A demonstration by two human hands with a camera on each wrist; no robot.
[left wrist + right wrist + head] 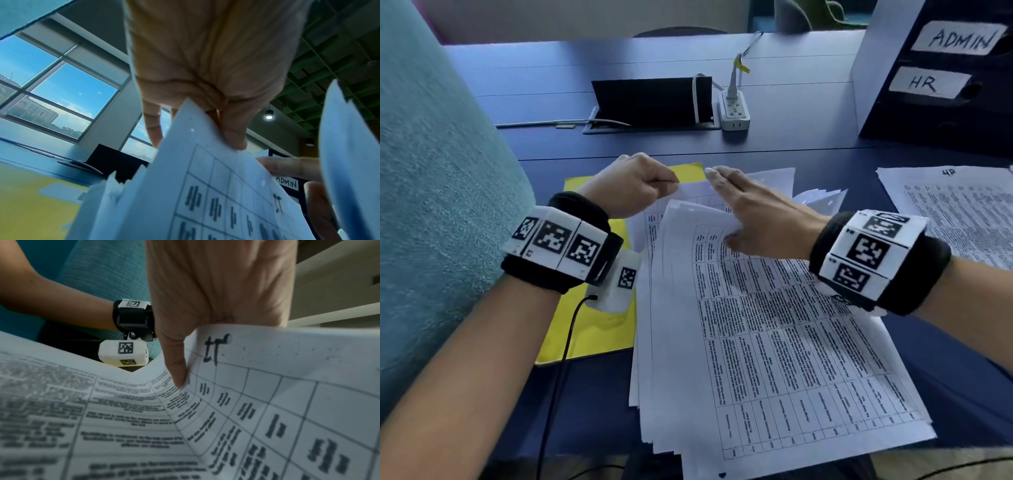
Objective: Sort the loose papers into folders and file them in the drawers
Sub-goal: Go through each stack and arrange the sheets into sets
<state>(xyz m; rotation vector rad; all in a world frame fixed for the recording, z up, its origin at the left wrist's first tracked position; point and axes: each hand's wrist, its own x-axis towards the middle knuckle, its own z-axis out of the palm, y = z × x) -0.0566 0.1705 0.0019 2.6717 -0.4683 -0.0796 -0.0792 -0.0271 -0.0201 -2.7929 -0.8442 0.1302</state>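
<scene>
A fanned stack of printed table sheets [774, 342] lies in front of me on the blue desk [808, 113], partly over a yellow folder [592, 329]. My left hand [633, 185] pinches the top edge of a sheet [205, 186] hand-marked "IT" between thumb and finger and lifts it a little. My right hand [750, 212] lies over the stack's top end with its fingers straight. Its thumb [176, 369] presses where the upper sheet [688, 212] curls up beside the "IT" sheet [287, 394]. The right fingertips are hidden by paper in the right wrist view.
A dark drawer unit [893, 113] labelled ADMIN and HR stands at the back right. A second pile of papers [962, 212] marked HR lies to the right. A power strip [734, 111] and an open black cable hatch [654, 99] sit behind. A teal panel [431, 171] rises on the left.
</scene>
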